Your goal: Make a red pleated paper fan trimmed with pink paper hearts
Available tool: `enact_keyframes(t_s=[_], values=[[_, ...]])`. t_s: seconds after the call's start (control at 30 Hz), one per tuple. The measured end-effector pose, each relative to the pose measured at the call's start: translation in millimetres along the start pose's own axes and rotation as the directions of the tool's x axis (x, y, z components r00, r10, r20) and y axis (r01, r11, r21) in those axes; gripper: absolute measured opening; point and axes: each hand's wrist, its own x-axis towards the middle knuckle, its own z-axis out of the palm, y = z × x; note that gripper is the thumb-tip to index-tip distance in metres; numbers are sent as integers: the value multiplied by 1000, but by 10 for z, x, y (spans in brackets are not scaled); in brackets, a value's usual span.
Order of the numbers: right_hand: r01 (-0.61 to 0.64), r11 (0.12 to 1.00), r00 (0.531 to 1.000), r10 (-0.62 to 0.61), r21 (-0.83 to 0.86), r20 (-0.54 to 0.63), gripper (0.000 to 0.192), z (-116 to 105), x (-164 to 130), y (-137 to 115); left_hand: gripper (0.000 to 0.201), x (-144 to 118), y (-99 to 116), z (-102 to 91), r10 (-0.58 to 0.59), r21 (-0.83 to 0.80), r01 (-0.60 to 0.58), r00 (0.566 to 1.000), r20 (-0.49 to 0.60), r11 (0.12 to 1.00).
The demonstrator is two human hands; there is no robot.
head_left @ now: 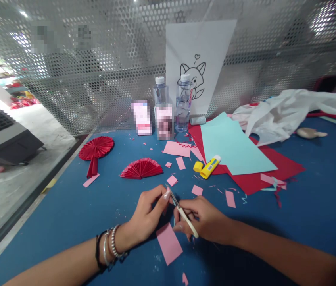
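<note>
My right hand (205, 218) grips a small pair of scissors (182, 212) with pale handles, blades pointing up and left. My left hand (150, 212), bracelets on its wrist, pinches something small at the scissor tips; what it is stays hidden by the fingers. A pink paper rectangle (169, 243) lies on the blue table (66, 222) just under both hands. Small pink paper pieces (196, 190) are scattered beyond the hands.
Two red folded paper fans (95, 150) (141, 169) lie at left. A yellow glue stick (210, 167) with its cap off rests by light-blue paper (233, 147) over red sheets (263, 174). Two water bottles (183, 102), a fox drawing (196, 63) and a white plastic bag (287, 109) stand behind.
</note>
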Motion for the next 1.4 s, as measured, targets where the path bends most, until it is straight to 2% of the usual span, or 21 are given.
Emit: enact_keyframes(t_s=[0.3, 0.43, 0.53, 0.67, 0.87, 1.13, 1.4], values=[[-31, 991, 999, 29, 132, 16, 19, 10, 14, -19, 32, -3, -4, 4, 0, -27, 0, 1000, 15, 1000], [-4, 988, 1000, 2, 155, 17, 18, 15, 11, -18, 31, -5, -6, 6, 6, -37, -5, 1000, 21, 999], [15, 988, 1000, -17, 153, 11, 17, 17, 16, -3, 31, -2, -3, 10, 13, -46, -11, 1000, 28, 999], [-21, 990, 1000, 20, 139, 10, 15, 14, 35, 16, 31, 1, 1, 15, 12, -32, -11, 999, 49, 999], [-64, 985, 996, 52, 161, 77, 26, -7, 44, -20, 32, -13, 3, 18, 25, 16, -26, 995, 99, 1000], [-29, 995, 1000, 28, 101, 8, 21, 9, 20, -22, 32, -4, 28, 28, 65, 69, -74, 989, 133, 995], [-23, 997, 1000, 23, 76, 0, 23, 16, 25, -7, 35, -10, 11, 38, 5, 34, -10, 991, 134, 999]])
